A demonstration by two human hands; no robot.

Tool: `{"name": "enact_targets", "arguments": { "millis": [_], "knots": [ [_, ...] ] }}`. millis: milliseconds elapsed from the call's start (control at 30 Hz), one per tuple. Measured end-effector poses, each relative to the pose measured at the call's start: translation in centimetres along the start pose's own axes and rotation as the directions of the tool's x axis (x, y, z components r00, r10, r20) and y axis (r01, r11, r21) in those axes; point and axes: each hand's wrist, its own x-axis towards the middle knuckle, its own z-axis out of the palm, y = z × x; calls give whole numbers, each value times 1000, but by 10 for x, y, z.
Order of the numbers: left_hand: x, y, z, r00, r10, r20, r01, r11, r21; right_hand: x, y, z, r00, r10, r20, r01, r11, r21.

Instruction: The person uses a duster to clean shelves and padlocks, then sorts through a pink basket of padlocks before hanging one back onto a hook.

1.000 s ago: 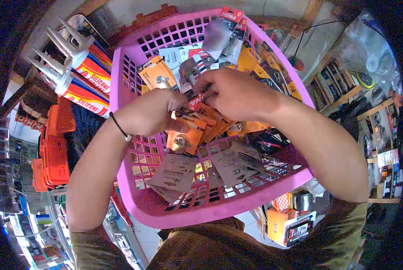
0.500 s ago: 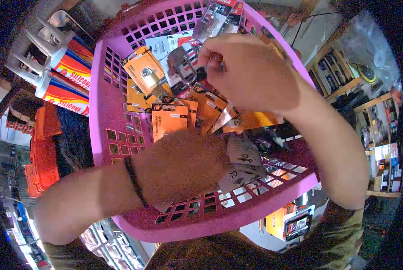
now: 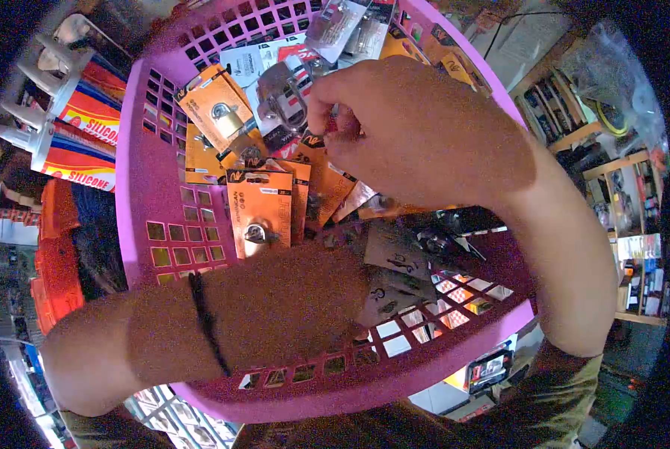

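Note:
My left hand [image 3: 316, 288] reaches low into a pink plastic basket [image 3: 149, 127], in deep shade. Small grey packets with dark print [image 3: 398, 273] fan out from its fingers, which are mostly hidden. Higher up, my right hand [image 3: 395, 127] has its fingers curled closed, a bit of red showing between them. Whatever it may hold is hidden. Right beside those fingertips lies a large padlock [image 3: 281, 105] on a red, white and black card. Carded padlocks on orange backing [image 3: 219, 112] lie to the left, and another orange padlock card [image 3: 260, 206] leans nearer my left forearm.
Clear blister packs [image 3: 338, 30] rest at the basket's far end. Silicone tubes [image 3: 80, 127] stand left of the basket, above an orange-red case [image 3: 56, 254]. Wooden shelves [image 3: 563, 112] with stock are at the right, and a boxed item [image 3: 490, 367] sits below the basket's near rim.
The basket and its contents have shifted left in view. My left forearm has moved slightly left and down, and the grey packets look more spread. My right hand stays beside the large padlock, fingers still curled.

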Motion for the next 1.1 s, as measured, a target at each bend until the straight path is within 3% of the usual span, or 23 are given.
{"name": "enact_targets", "arguments": {
  "millis": [33,67,267,333,367,433,567,767,867,933,967,1000,1067,1100],
  "knots": [
    [0,0,2,991,89,-102,-93,995,-27,0,0,0,1000,0,3,0,1000,-1],
    [0,-1,1,990,90,-105,-94,995,-29,0,-1,-1,999,28,28,-28,999,17],
    [-4,-1,-13,998,-16,-66,25,990,138,0,-2,-8,982,48,185,-55,998,32],
    [-3,1,-21,974,-199,109,160,942,295,2,-3,-10,966,57,254,-60,998,5],
    [-4,-1,-24,974,-200,107,161,942,295,2,-2,-10,963,74,259,-82,996,22],
    [-6,-5,-30,973,-36,-226,118,924,363,2,-1,-10,960,91,265,-105,994,37],
    [-4,-8,-39,934,3,-356,135,923,362,2,2,-9,953,90,290,-85,996,-30],
    [2,-33,-38,936,-69,-345,215,888,407,1,1,-10,936,110,335,-75,990,-116],
    [2,-26,-36,894,-2,-447,170,927,336,-1,-8,-21,894,146,424,-80,982,-168],
    [1,-9,-34,818,16,-575,307,833,460,-4,-9,-23,853,163,496,-66,976,-207],
    [2,2,-34,819,13,-574,308,833,459,-8,-6,-20,869,107,482,-46,990,-136],
    [7,24,-38,865,-286,-413,466,763,448,-11,-5,-19,884,52,465,-25,998,-65],
    [7,33,-35,794,-564,-226,596,650,472,-12,-12,-22,862,83,499,-39,994,-97],
    [2,24,-31,899,-431,-74,424,818,388,-12,-15,-23,839,116,531,-53,990,-133]
  ]
}}
